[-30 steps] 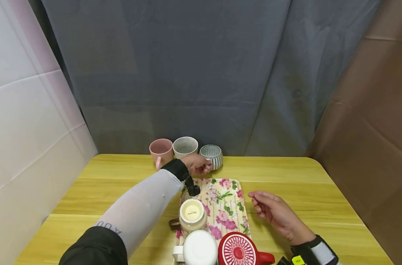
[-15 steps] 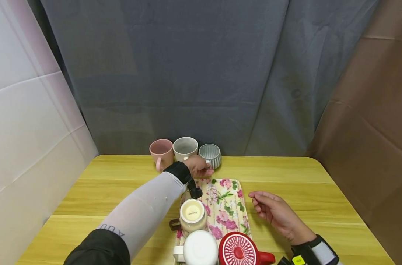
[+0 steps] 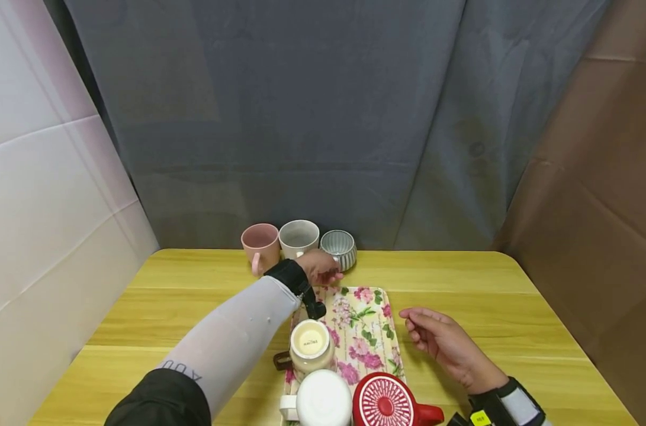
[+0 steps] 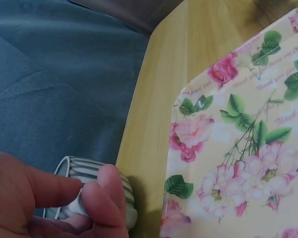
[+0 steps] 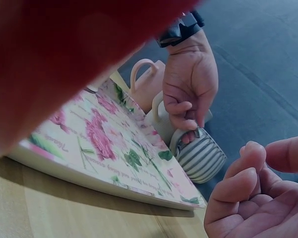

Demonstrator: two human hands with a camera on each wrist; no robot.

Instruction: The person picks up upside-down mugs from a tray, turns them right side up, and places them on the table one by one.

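**Striped cup handle pinched beyond the floral tray**

The striped cup (image 3: 338, 248) is stood on the table (image 3: 461, 278) just beyond the far edge of the floral tray (image 3: 362, 328), upright, at the right end of a row of 3 cups. Its handle is pinched by the left hand (image 3: 317, 266); in the left wrist view the thumb and forefinger (image 4: 107, 198) are seen curled round the pale handle, so the grip is closed on the cup. Whether the cup is lifted clear of the table cannot be told.

The right hand (image 3: 442, 343) is rested on the table just right of the tray, palm turned up, fingers loosely curled, nothing held.

Beyond the tray, left of the striped cup, a grey cup (image 3: 298, 236) and a pink cup (image 3: 260, 244) are placed. On the near part of the tray, 3 upturned cups are set: a cream one (image 3: 311, 346), a white one (image 3: 323, 402) and a red one (image 3: 386, 402).
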